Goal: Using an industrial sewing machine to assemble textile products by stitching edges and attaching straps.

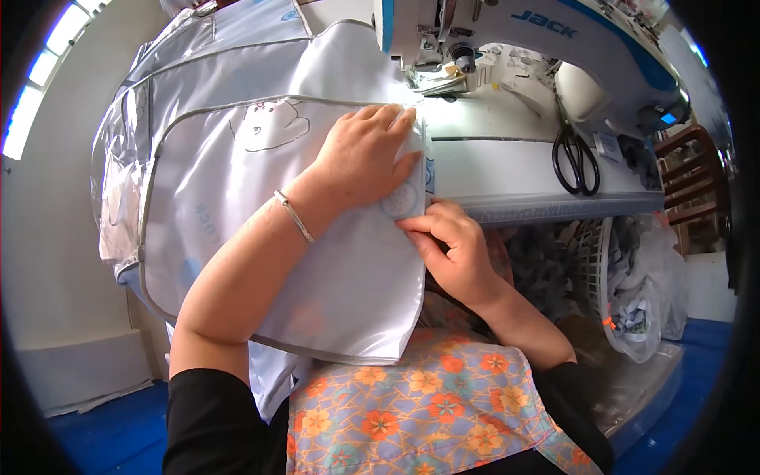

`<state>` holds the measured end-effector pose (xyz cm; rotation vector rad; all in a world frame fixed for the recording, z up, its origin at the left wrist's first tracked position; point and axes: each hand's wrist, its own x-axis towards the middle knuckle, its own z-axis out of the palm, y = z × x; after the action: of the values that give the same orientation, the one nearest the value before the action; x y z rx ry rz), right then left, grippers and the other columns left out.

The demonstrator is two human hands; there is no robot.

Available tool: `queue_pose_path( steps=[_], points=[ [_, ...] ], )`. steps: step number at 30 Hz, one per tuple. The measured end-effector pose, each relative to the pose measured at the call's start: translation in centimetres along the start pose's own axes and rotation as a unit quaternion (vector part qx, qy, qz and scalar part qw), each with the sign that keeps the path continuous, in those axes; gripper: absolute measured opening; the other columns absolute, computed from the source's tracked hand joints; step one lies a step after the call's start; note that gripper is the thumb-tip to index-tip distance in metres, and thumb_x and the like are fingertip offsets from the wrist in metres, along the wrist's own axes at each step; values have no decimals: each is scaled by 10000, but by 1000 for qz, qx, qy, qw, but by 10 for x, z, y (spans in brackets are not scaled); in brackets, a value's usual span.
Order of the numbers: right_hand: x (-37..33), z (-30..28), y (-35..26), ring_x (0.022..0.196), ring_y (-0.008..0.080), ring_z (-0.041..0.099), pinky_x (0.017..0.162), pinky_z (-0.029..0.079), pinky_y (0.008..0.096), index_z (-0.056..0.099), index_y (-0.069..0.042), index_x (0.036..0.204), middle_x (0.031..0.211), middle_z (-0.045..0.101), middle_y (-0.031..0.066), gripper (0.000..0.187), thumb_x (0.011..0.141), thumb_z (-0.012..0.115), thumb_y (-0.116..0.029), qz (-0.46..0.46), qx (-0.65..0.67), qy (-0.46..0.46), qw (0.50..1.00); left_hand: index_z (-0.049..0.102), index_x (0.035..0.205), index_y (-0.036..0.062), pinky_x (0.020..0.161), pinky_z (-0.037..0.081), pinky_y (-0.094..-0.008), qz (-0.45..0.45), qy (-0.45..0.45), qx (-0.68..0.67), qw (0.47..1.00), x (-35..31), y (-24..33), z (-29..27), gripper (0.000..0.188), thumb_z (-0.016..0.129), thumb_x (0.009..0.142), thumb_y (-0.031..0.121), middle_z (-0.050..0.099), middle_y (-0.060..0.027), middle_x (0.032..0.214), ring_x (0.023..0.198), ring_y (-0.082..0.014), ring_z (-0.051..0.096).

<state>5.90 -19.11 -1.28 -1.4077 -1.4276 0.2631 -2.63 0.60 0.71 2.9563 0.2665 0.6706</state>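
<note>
A white, glossy fabric panel (pixel 261 198) with grey bound edges and a printed cartoon animal lies across the table and hangs over my lap. My left hand (pixel 366 154) rests flat on it near its right edge, fingers stretched toward the sewing machine (pixel 546 47). Lower on that same edge, my right hand (pixel 453 247) pinches the fabric between thumb and forefinger. The edge runs up to the area under the machine's needle, where bright light washes out detail. More of the shiny fabric is heaped beyond the panel on the left.
Black-handled scissors (pixel 576 161) lie on the machine table (pixel 507 170), right of my hands. Below the table's front edge stands a white plastic basket (pixel 595 257) with fabric scraps and a clear bag. A wooden chair (pixel 693 174) is at the far right.
</note>
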Motion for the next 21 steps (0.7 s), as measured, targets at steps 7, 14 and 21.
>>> queue_pose_path(
  steps=[7,14,21],
  points=[
    [-8,-12,5,852,292,645,832,526,358,709,-12,988,883,673,134,205,830,627,91,40,42,-27,998,624,1238,17,973,458,-433,21,25,42,999,10,15,9,481,664,855,307,636,-146,1264,1168,-279,588],
    [-36,-18,16,1109,371,636,1037,463,484,614,-95,1246,1112,665,165,434,826,636,8,-96,-127,-69,985,631,1230,27,940,457,-428,-5,30,43,999,6,13,13,490,651,832,312,623,-111,1284,1175,-257,561],
    [-29,1,27,843,237,611,924,501,432,669,-127,1230,902,656,35,442,789,698,-117,-229,-178,-39,956,636,1235,41,932,454,-424,-18,11,53,998,9,14,13,505,643,816,322,625,-78,1288,1177,-249,545]
  ],
)
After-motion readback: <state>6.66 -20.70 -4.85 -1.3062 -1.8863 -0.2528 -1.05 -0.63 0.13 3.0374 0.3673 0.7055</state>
